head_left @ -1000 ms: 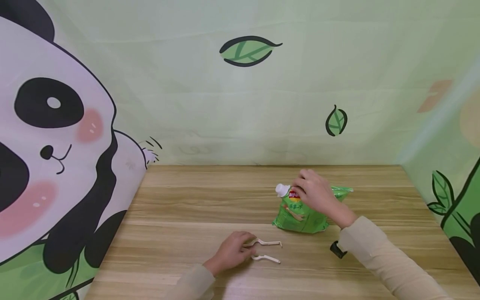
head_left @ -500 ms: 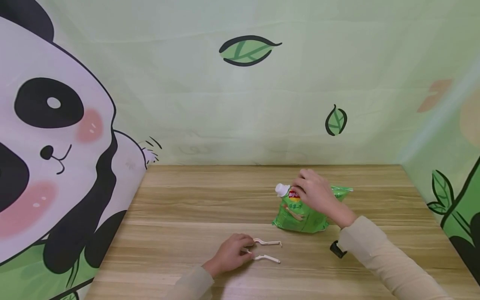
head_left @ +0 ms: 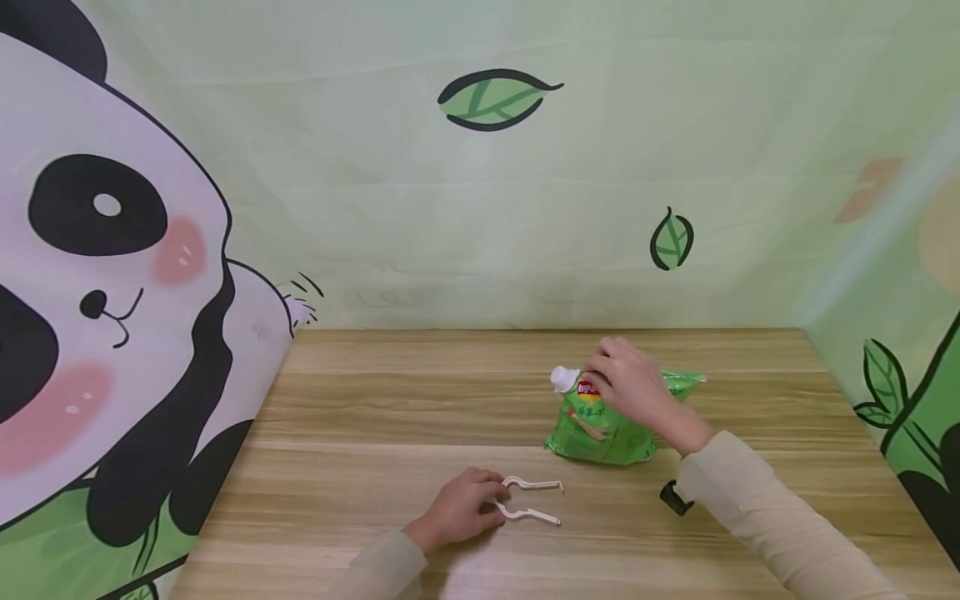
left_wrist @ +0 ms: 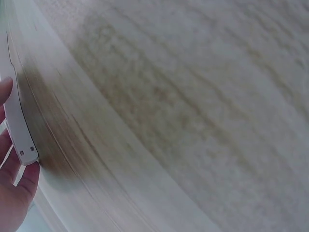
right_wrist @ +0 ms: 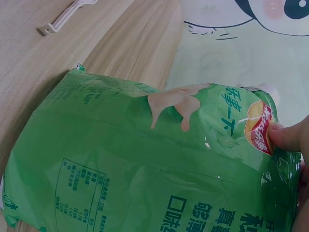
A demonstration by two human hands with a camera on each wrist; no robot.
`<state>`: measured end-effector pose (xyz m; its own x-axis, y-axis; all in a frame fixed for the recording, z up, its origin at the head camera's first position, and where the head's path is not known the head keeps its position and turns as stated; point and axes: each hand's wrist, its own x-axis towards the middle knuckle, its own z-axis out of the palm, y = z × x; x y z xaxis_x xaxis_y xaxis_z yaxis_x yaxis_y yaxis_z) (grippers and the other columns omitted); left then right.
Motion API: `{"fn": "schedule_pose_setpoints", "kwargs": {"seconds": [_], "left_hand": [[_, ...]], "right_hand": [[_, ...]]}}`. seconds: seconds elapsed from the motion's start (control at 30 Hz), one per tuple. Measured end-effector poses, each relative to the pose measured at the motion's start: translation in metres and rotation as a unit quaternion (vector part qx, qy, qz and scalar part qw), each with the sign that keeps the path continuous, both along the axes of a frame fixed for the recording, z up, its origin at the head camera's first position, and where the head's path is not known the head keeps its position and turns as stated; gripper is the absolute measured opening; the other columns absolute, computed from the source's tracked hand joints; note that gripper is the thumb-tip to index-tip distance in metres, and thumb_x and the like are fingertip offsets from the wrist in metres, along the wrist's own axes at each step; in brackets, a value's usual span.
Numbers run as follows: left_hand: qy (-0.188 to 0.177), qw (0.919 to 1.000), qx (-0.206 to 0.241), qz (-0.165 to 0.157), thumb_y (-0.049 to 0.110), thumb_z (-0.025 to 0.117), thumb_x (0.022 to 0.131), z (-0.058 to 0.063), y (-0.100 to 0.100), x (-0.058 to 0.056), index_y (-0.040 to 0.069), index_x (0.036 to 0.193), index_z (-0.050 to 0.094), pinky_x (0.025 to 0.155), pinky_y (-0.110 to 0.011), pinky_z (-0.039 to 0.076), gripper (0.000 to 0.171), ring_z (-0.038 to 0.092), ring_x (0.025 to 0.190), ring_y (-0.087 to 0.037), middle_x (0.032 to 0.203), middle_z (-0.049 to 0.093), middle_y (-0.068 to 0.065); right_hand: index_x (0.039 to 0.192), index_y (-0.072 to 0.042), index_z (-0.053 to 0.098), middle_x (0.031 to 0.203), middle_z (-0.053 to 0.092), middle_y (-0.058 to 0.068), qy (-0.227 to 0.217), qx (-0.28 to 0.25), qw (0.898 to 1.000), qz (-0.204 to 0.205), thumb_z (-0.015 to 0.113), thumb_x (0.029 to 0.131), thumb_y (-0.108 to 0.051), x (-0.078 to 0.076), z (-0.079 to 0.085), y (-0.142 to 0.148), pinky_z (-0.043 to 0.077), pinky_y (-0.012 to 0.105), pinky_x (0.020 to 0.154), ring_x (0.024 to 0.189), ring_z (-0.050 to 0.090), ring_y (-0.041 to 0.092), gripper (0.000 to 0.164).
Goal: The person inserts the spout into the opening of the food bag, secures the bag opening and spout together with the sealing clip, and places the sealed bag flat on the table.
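A green chip bag (head_left: 611, 446) stands slumped on the table, a white screw cap (head_left: 564, 379) at its upper left corner. My right hand (head_left: 630, 387) grips the bag's top edge; in the right wrist view the thumb (right_wrist: 288, 137) presses beside the red and yellow logo. Nearer the front, my left hand (head_left: 461, 508) holds a white bag clip (head_left: 534, 485) by its left end. The clip's two arms are spread apart and point right, toward the area below the bag. In the left wrist view, fingertips touch the white clip (left_wrist: 20, 123); most of that hand is out of frame.
A small black object (head_left: 676, 498) lies on the wooden table (head_left: 360, 408) beside my right sleeve. Behind the table hangs a pale green cloth (head_left: 420, 208) printed with leaves, and a panda print (head_left: 142, 333) covers the left side.
My left fingers have shifted on the clip's left end and drawn closer together around it. The right hand and the bag stay where they were.
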<state>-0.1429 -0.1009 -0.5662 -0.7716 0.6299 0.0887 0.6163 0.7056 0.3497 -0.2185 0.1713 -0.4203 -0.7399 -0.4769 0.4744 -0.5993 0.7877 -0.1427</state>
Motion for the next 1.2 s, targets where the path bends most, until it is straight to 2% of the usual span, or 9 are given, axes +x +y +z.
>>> {"fn": "schedule_pose_setpoints", "kwargs": {"seconds": [0.27,0.7,0.97,1.2], "left_hand": [[0.054,0.9982,-0.006,-0.025,0.024,0.067,0.076,-0.0015,-0.0013,-0.0033,0.017,0.091,0.067,0.082,-0.026,0.046,0.017,0.056,0.094,-0.014,0.103,0.063,0.002],[0.044,0.9987,-0.022,-0.016,0.025,0.065,0.078,-0.0008,-0.0016,-0.0044,0.018,0.084,0.067,0.079,-0.024,0.047,0.01,0.055,0.091,-0.013,0.103,0.062,0.002],[0.041,0.9991,-0.001,-0.01,0.027,0.064,0.079,0.0013,-0.0023,-0.003,0.017,0.084,0.067,0.076,-0.023,0.047,0.012,0.056,0.089,-0.013,0.103,0.063,0.0],[0.045,0.9988,0.017,0.011,0.027,0.064,0.078,0.0012,-0.0028,-0.0041,0.015,0.085,0.067,0.078,-0.025,0.049,0.014,0.059,0.09,-0.014,0.103,0.063,-0.001]], "right_hand": [[0.076,-0.008,0.068,0.071,0.05,0.0,0.007,-0.005,1.0,0.006,0.07,0.075,-0.014,-0.0006,-0.0015,0.0005,0.036,0.023,0.051,0.065,0.044,0.014,0.007],[0.075,-0.008,0.068,0.071,0.051,0.0,0.009,-0.004,1.0,0.005,0.07,0.074,-0.014,-0.0014,-0.0019,0.0004,0.037,0.023,0.051,0.065,0.045,0.014,0.006],[0.075,-0.008,0.068,0.071,0.051,0.0,0.007,-0.002,1.0,0.003,0.069,0.075,-0.015,-0.0015,-0.0008,0.0011,0.036,0.023,0.051,0.065,0.044,0.014,0.007],[0.076,-0.008,0.068,0.071,0.052,0.0,0.011,0.001,1.0,0.005,0.07,0.075,-0.015,-0.0018,-0.0001,0.0013,0.037,0.023,0.051,0.065,0.045,0.014,0.006]]}}
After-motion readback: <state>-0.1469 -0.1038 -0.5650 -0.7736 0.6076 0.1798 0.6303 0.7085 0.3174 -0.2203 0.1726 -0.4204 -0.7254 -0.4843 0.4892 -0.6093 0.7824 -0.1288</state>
